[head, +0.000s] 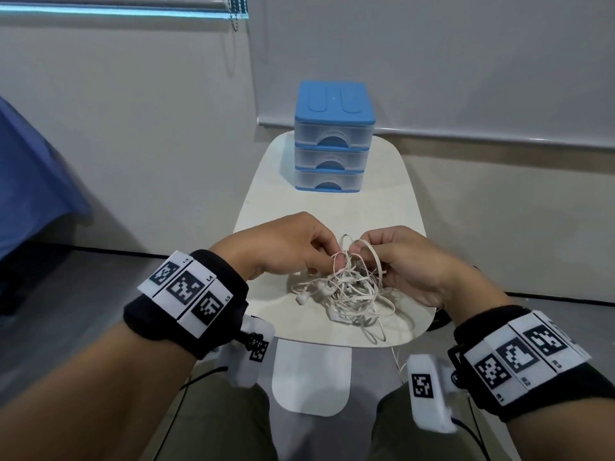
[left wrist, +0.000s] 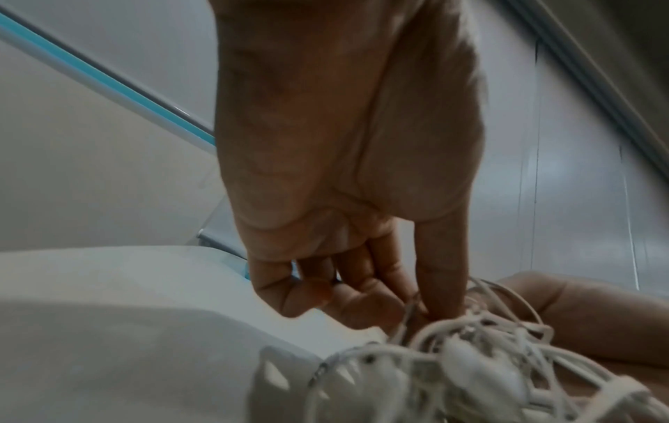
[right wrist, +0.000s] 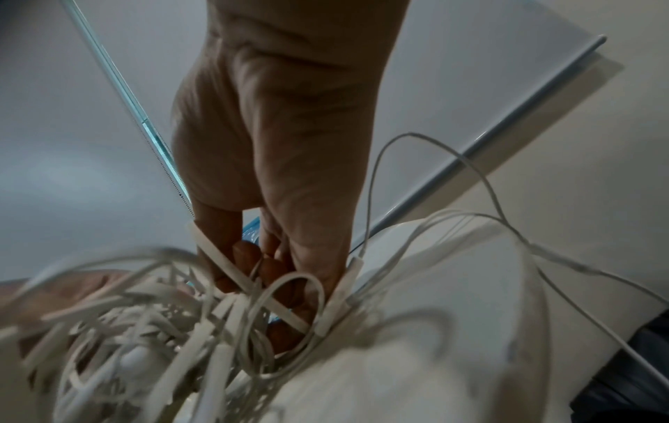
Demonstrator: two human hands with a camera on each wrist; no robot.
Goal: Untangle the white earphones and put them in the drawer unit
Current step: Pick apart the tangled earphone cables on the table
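The earphones (head: 346, 291) lie in a knotted heap on the counter (head: 266, 207), well in front of the drawers (head: 333, 138), whose three fronts are closed. Both hands work the heap's top: the left hand (head: 286, 244) pinches cord from the left, the right hand (head: 412, 261) pinches a flat loop from the right. Loose strands trail toward the near edge, so pulling apart sideways looks the likely move.
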